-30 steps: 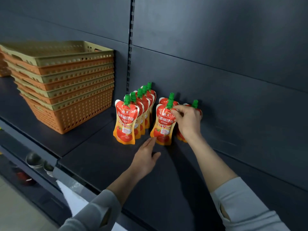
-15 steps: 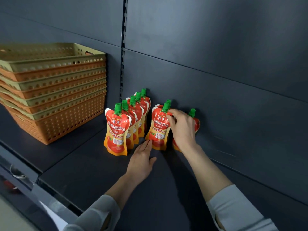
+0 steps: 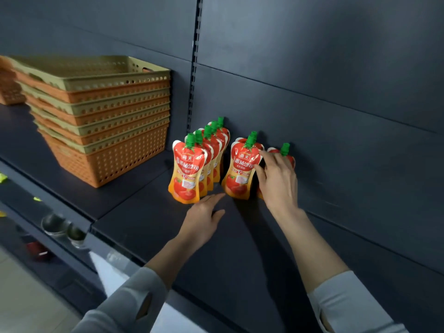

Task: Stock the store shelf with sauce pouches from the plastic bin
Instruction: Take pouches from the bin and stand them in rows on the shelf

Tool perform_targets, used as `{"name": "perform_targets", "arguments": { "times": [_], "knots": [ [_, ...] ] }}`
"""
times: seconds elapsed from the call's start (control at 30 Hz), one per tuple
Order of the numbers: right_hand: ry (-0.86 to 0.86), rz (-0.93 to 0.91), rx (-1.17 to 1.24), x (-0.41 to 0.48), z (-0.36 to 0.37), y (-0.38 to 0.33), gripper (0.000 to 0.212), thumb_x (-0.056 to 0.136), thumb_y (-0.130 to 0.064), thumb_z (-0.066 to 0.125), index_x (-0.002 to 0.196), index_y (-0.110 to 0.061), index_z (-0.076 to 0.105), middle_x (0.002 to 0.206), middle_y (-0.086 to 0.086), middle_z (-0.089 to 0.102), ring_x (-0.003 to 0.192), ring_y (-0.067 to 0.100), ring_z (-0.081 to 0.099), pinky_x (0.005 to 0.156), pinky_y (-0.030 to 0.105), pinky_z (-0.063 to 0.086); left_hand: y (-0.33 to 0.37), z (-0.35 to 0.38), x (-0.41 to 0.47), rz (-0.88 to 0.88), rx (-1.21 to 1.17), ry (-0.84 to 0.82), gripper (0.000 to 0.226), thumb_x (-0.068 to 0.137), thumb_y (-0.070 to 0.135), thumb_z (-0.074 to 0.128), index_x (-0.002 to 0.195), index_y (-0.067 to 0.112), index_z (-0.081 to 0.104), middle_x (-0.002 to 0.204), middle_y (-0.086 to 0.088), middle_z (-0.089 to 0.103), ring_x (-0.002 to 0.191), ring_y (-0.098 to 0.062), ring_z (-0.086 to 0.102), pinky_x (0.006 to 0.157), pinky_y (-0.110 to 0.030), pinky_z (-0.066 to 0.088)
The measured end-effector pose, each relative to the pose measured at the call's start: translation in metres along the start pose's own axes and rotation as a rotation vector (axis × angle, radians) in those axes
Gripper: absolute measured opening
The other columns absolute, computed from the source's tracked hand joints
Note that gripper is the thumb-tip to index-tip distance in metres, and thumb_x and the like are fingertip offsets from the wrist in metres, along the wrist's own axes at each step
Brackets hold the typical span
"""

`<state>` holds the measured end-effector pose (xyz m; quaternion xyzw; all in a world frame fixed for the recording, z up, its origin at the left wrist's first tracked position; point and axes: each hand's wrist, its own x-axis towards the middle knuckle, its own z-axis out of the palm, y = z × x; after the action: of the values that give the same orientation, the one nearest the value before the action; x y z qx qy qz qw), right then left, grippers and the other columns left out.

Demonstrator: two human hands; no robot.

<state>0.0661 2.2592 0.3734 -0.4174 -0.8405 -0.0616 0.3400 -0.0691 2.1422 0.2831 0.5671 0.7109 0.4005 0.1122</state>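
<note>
Red-and-orange sauce pouches with green caps stand upright on the dark shelf [image 3: 240,260] against the back panel. A row of several pouches [image 3: 186,174] is on the left. A second row of two pouches [image 3: 240,174] stands beside it. A single pouch [image 3: 286,155] further right is mostly hidden by my right hand [image 3: 278,181]. That hand's fingertips and thumb touch the right edge of the second row's front pouch. My left hand [image 3: 204,217] lies flat on the shelf, fingers straight, tips pointing at the gap between the two rows. The plastic bin is not in view.
A stack of orange and tan perforated baskets [image 3: 108,131] fills the shelf to the left. Bowls [image 3: 56,223] sit on a lower shelf at the left. A slotted upright [image 3: 194,68] divides the back panel. Bare shelf extends right of the pouches.
My right hand has slid down from the top of the second row's front pouch to its right edge. My left hand has stayed flat on the shelf. The camera view shifted.
</note>
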Motion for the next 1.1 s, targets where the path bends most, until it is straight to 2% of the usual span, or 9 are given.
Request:
{"name": "perform_targets", "arguments": {
  "times": [0.1,0.23,0.33,0.47,0.67,0.8,0.9,0.97,1.1],
  "knots": [
    [0.034,-0.03,0.018,-0.037,-0.008,-0.019,0.035,0.093,-0.021,0.067,0.126,-0.006,0.063,0.112,0.015,0.068,0.104,0.033,0.064,0.082,0.043,0.055,-0.007,-0.026,-0.034,0.046,-0.007,0.086,0.039,0.094,0.017,0.058,0.133,0.021,0.055,0.134,0.003,0.057,0.124,-0.015,0.052,0.101,-0.027,0.042],
    [0.033,-0.075,0.119,-0.096,-0.013,-0.061,0.029,0.095,-0.02,0.063,0.122,-0.008,0.066,0.11,0.012,0.069,0.099,0.034,0.063,0.082,0.043,0.053,-0.024,-0.065,-0.094,0.071,-0.01,0.216,0.032,0.09,0.012,0.062,0.12,0.021,0.065,0.119,0.003,0.067,0.107,-0.014,0.064,0.09,-0.028,0.05],
    [0.034,-0.087,0.226,-0.149,-0.008,-0.102,0.028,0.098,-0.02,0.06,0.122,-0.007,0.067,0.11,0.012,0.07,0.099,0.035,0.062,0.087,0.044,0.051,-0.042,-0.092,-0.154,-0.042,-0.086,0.28,0.03,0.09,0.009,0.061,0.116,0.024,0.067,0.113,0.007,0.069,0.099,-0.012,0.067,0.087,-0.028,0.052],
    [-0.025,-0.076,0.419,-0.235,0.005,-0.167,0.028,0.1,-0.022,0.054,0.117,-0.006,0.069,0.103,0.009,0.072,0.093,0.03,0.064,0.087,0.032,0.044,-0.076,-0.118,-0.25,-0.236,-0.123,0.339,0.029,0.092,0.009,0.059,0.114,0.025,0.068,0.109,0.013,0.069,0.093,-0.001,0.065,0.083,-0.01,0.047],
    [-0.494,-0.134,0.546,-0.389,0.052,-0.259,0.033,0.099,-0.024,0.046,0.118,-0.008,0.069,0.104,0.007,0.071,0.092,0.027,0.067,0.085,0.031,0.049,-0.153,-0.114,-0.428,-0.666,-0.113,0.375,0.025,0.091,0.011,0.06,0.111,0.024,0.067,0.106,0.008,0.07,0.092,-0.011,0.068,0.081,-0.033,0.056],
    [-1.035,-0.263,0.472,-0.453,0.092,-0.31,0.038,0.097,-0.015,0.053,0.135,-0.014,0.058,0.127,0.006,0.065,0.116,0.026,0.061,0.098,0.039,0.05,-0.19,-0.104,-0.533,-0.956,-0.13,0.394,0.029,0.089,0.016,0.062,0.116,0.028,0.062,0.108,0.004,0.068,0.094,-0.016,0.067,0.08,-0.041,0.056],
    [-1.312,-0.377,0.417,-0.475,0.12,-0.359,0.044,0.102,-0.017,0.05,0.146,-0.018,0.046,0.14,0.002,0.055,0.128,0.02,0.052,0.103,0.03,0.043,-0.209,-0.099,-0.584,-1.172,-0.163,0.432,0.038,0.09,0.022,0.062,0.126,0.032,0.054,0.12,0.004,0.064,0.104,-0.018,0.064,0.088,-0.044,0.054],
    [-1.401,-0.451,0.384,-0.487,0.15,-0.394,0.048,0.102,-0.02,0.05,0.149,-0.017,0.038,0.147,0.001,0.05,0.134,0.02,0.048,0.109,0.032,0.041,-0.219,-0.098,-0.601,-1.283,-0.154,0.442,0.044,0.092,0.02,0.061,0.133,0.029,0.05,0.132,0.002,0.057,0.108,-0.014,0.06,0.092,-0.038,0.052],
    [-1.391,-0.626,0.31,-0.51,0.216,-0.462,0.056,0.102,-0.021,0.049,0.154,-0.014,0.029,0.153,0.008,0.044,0.14,0.025,0.044,0.114,0.04,0.037,-0.252,-0.094,-0.618,-1.409,-0.125,0.494,0.051,0.093,0.018,0.059,0.141,0.022,0.043,0.142,-0.002,0.049,0.109,-0.019,0.059,0.091,-0.036,0.049]
  ]
}}
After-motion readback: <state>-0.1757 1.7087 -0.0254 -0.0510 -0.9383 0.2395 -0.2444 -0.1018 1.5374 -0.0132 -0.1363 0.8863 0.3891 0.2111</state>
